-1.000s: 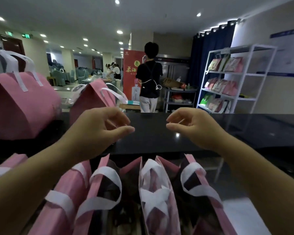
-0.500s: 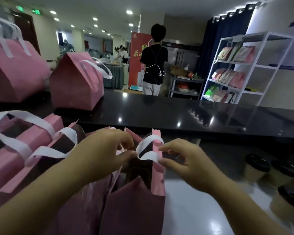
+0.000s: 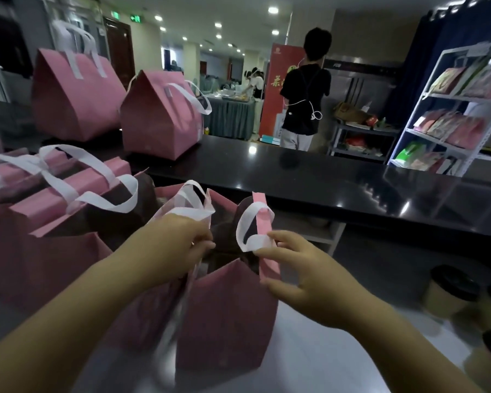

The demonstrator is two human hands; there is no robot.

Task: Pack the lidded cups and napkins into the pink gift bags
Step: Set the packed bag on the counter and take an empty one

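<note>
Firmly, left hand [image 3: 176,245] and right hand [image 3: 304,276] pinch opposite top edges of the open pink gift bag [image 3: 227,321]

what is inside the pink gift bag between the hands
Between the left hand and right hand, the pink gift bag with white handles shows only a dark interior. Its front wall hides the bottom; contents cannot be seen.

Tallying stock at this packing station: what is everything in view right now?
open gift bag: one, pink, centre front
closed gift bags: two, pink, on counter, left
other open gift bags: several, pink, far left
lidded cups: three showing, tan, black lids, lower right
counter: one, black, across middle
shelf rack: one, white, right
person: one, black top, beyond counter
left hand: grips open bag's left rim
right hand: pinches its right rim
</note>
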